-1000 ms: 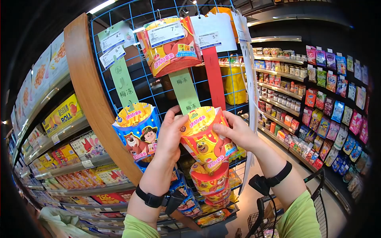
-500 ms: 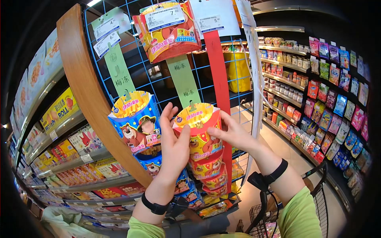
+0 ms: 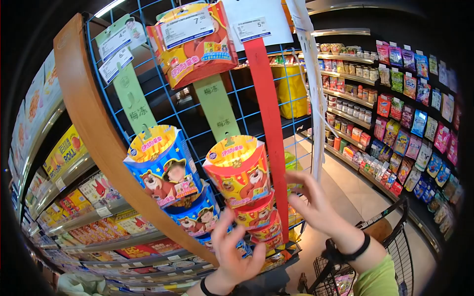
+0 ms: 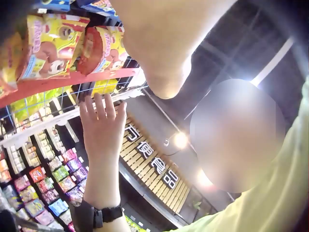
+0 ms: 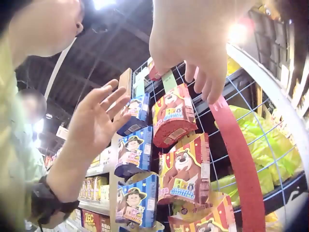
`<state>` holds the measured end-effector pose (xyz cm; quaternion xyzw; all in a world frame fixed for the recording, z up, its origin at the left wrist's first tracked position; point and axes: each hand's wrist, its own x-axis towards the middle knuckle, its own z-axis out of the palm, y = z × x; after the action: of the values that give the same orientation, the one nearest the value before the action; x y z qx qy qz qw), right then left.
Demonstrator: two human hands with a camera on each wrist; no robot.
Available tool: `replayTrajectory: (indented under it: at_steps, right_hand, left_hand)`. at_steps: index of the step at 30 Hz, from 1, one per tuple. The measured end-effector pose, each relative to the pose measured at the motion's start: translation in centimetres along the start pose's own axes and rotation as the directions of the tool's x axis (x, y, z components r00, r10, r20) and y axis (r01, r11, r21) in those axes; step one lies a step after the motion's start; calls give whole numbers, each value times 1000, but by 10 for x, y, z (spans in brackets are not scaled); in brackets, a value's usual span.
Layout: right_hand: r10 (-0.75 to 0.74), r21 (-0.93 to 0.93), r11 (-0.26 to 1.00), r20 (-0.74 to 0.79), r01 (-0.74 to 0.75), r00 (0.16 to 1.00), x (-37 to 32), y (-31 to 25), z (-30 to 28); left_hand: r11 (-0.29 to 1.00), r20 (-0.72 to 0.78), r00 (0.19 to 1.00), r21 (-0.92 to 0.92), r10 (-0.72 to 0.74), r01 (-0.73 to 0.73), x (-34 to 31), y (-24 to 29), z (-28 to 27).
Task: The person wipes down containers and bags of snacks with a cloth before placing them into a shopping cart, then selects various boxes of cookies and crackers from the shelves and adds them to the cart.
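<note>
A red and yellow fries-shaped snack pack with a cartoon bear (image 3: 242, 177) hangs on a green strip (image 3: 212, 106) in the head view, above more packs of its kind (image 3: 256, 217). My left hand (image 3: 237, 251) is below and in front of it, fingers loosely bent and holding nothing. To the pack's right, my right hand (image 3: 316, 207) is empty, its fingertips near the red strip (image 3: 266, 123). Blue packs (image 3: 160, 170) hang in a column on the left. The right wrist view shows my left hand (image 5: 94, 118) with fingers spread.
A blue wire rack (image 3: 177, 113) carries the strips, with a wooden post (image 3: 94, 113) on its left side. Another red pack (image 3: 197, 54) with a price tag hangs higher. Behind my right arm stands a shopping cart (image 3: 390, 237). Stocked shelves line both sides.
Both hands have let go of the red and yellow pack, which stays hanging on the green strip. The left hand has dropped down; the right has drawn away to the right and down.
</note>
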<state>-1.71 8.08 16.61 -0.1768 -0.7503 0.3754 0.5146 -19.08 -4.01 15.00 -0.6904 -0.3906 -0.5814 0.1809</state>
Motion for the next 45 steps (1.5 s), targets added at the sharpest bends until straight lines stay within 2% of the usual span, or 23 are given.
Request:
replayTrajectory:
  at_steps: [2,4,7,9,11,13,15,17,19,20,22,23,24,27,29,30,33,34,35,39,41,43,45]
  right_hand:
    - [35,-19,999,-20,-35,999,-27,-5,-16]
    - [-72,-169,983,27,76,997,-61,-8,-30]
    - [68,-285,954,-100,-94,993,-115,-6,-51]
    - [162,-331,916,-213,-227,964,-154,-12,-69]
    - [283,-342,837,-396,-427,873,-202,-23,-85]
    - [272,-358,759,-585,-545,764,-249,-40,-99]
    - [322,-187,695,-783,-695,532,-296,-58,-106]
    - [309,-57,718,-867,-693,391,-345,-74,-115]
    - [275,-14,660,-926,-751,259,-387,-86,-120]
    - [275,3,647,-934,-763,229,-407,-88,-122]
    - [263,-69,283,-953,-957,147,-446,-84,-127]
    - [325,-75,158,-938,-985,124,-467,-79,-130]
    - [352,-84,77,-930,-993,106,-494,-64,-133]
    - [492,-199,-182,-866,-963,86,-557,-11,-126]
    - [569,-203,-335,-822,-920,-25,-558,6,-123]
    - [537,-242,-419,-843,-875,-23,-555,13,-122]
    - [619,-298,-421,-785,-857,-31,-584,39,-132]
    - [590,-320,-373,-806,-871,44,-593,46,-134]
    - [602,-317,-361,-797,-877,40,-605,51,-138]
    - [588,-333,-177,-790,-926,172,-632,46,-163]
    - [510,-40,1,-860,-999,35,-631,29,-185]
    - [483,226,77,-861,-971,-162,-628,3,-208]
    - [351,294,327,-920,-898,-173,-643,-12,-217]
  left_hand:
    - [998,-20,1000,-60,-6,4,-12,7,4]
    - [988,52,998,-151,-23,31,-19,7,11]
    - [974,189,980,-204,-59,98,-23,9,33]
    - [931,231,968,-324,-96,170,-33,9,51]
    - [877,302,948,-424,-97,225,-46,16,72]
    - [829,409,912,-501,-25,247,-58,20,96]
    - [760,563,827,-543,15,356,-65,28,120]
    - [676,666,746,-559,21,480,-77,36,142]
    - [640,732,679,-546,51,540,-91,45,166]
    - [626,770,634,-528,67,575,-99,51,177]
    - [600,817,565,-511,115,616,-110,65,194]
    - [610,841,525,-487,132,626,-116,71,202]
    - [648,845,502,-488,183,585,-120,78,209]
    - [631,896,410,-418,170,654,-138,98,224]
    - [623,906,383,-406,179,669,-150,110,237]
    - [639,923,343,-372,177,673,-154,118,242]
    - [682,947,262,-318,187,659,-166,143,262]
    - [687,950,225,-311,216,657,-171,152,270]
    - [692,953,183,-301,240,656,-175,162,275]
    - [675,954,33,-235,297,699,-196,206,306]
    - [702,943,-37,-220,331,677,-217,214,330]
    - [733,906,-130,-235,404,638,-246,220,356]
    - [794,865,-230,-265,447,546,-270,232,376]
